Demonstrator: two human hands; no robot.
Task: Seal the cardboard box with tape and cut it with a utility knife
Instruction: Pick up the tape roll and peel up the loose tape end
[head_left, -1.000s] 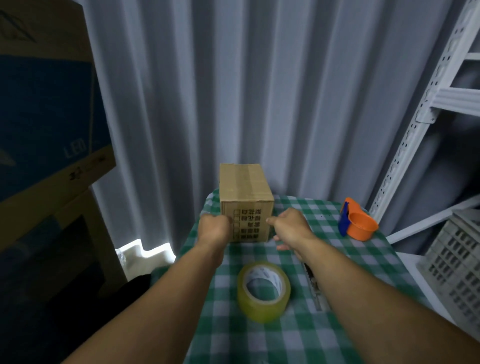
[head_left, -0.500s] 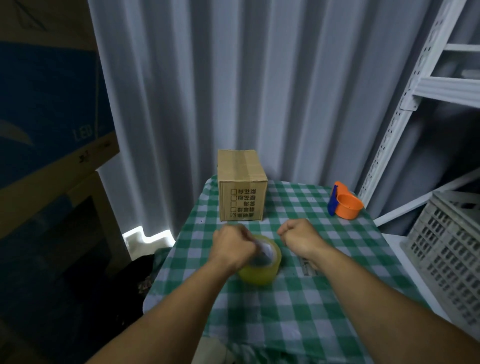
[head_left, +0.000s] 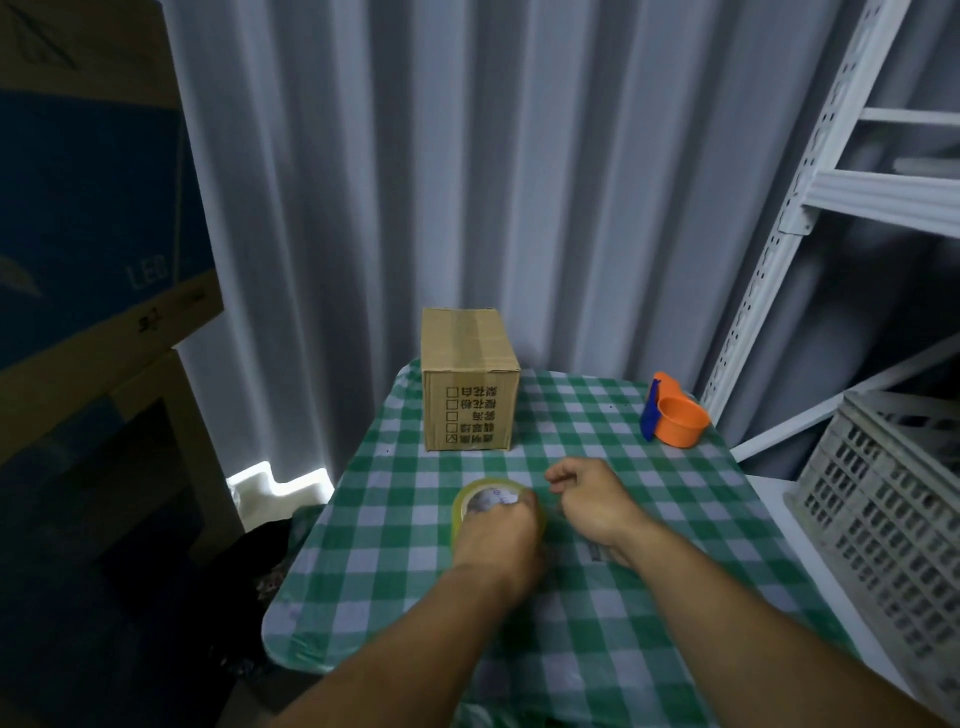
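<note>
A small brown cardboard box (head_left: 470, 382) with printed characters stands upright at the far left of the green checked table (head_left: 597, 613), its top flaps closed. A yellow roll of tape (head_left: 475, 503) lies in front of it. My left hand (head_left: 501, 535) rests on the roll and grips its near side. My right hand (head_left: 592, 501) hovers just right of the roll, fingers curled with thumb and forefinger pinched; I cannot tell if it holds the tape's end. A dark slim tool, perhaps the utility knife (head_left: 597, 553), lies mostly hidden under my right wrist.
An orange tape dispenser with a blue part (head_left: 674, 418) sits at the table's far right. A grey plastic crate (head_left: 893, 519) and a white metal shelf frame (head_left: 810, 197) stand to the right. Large cardboard boxes (head_left: 98, 249) are stacked on the left, and a grey curtain hangs behind.
Both hands left the cardboard box and came back toward me. My left hand settled on the tape roll; my right hand moved in beside it.
</note>
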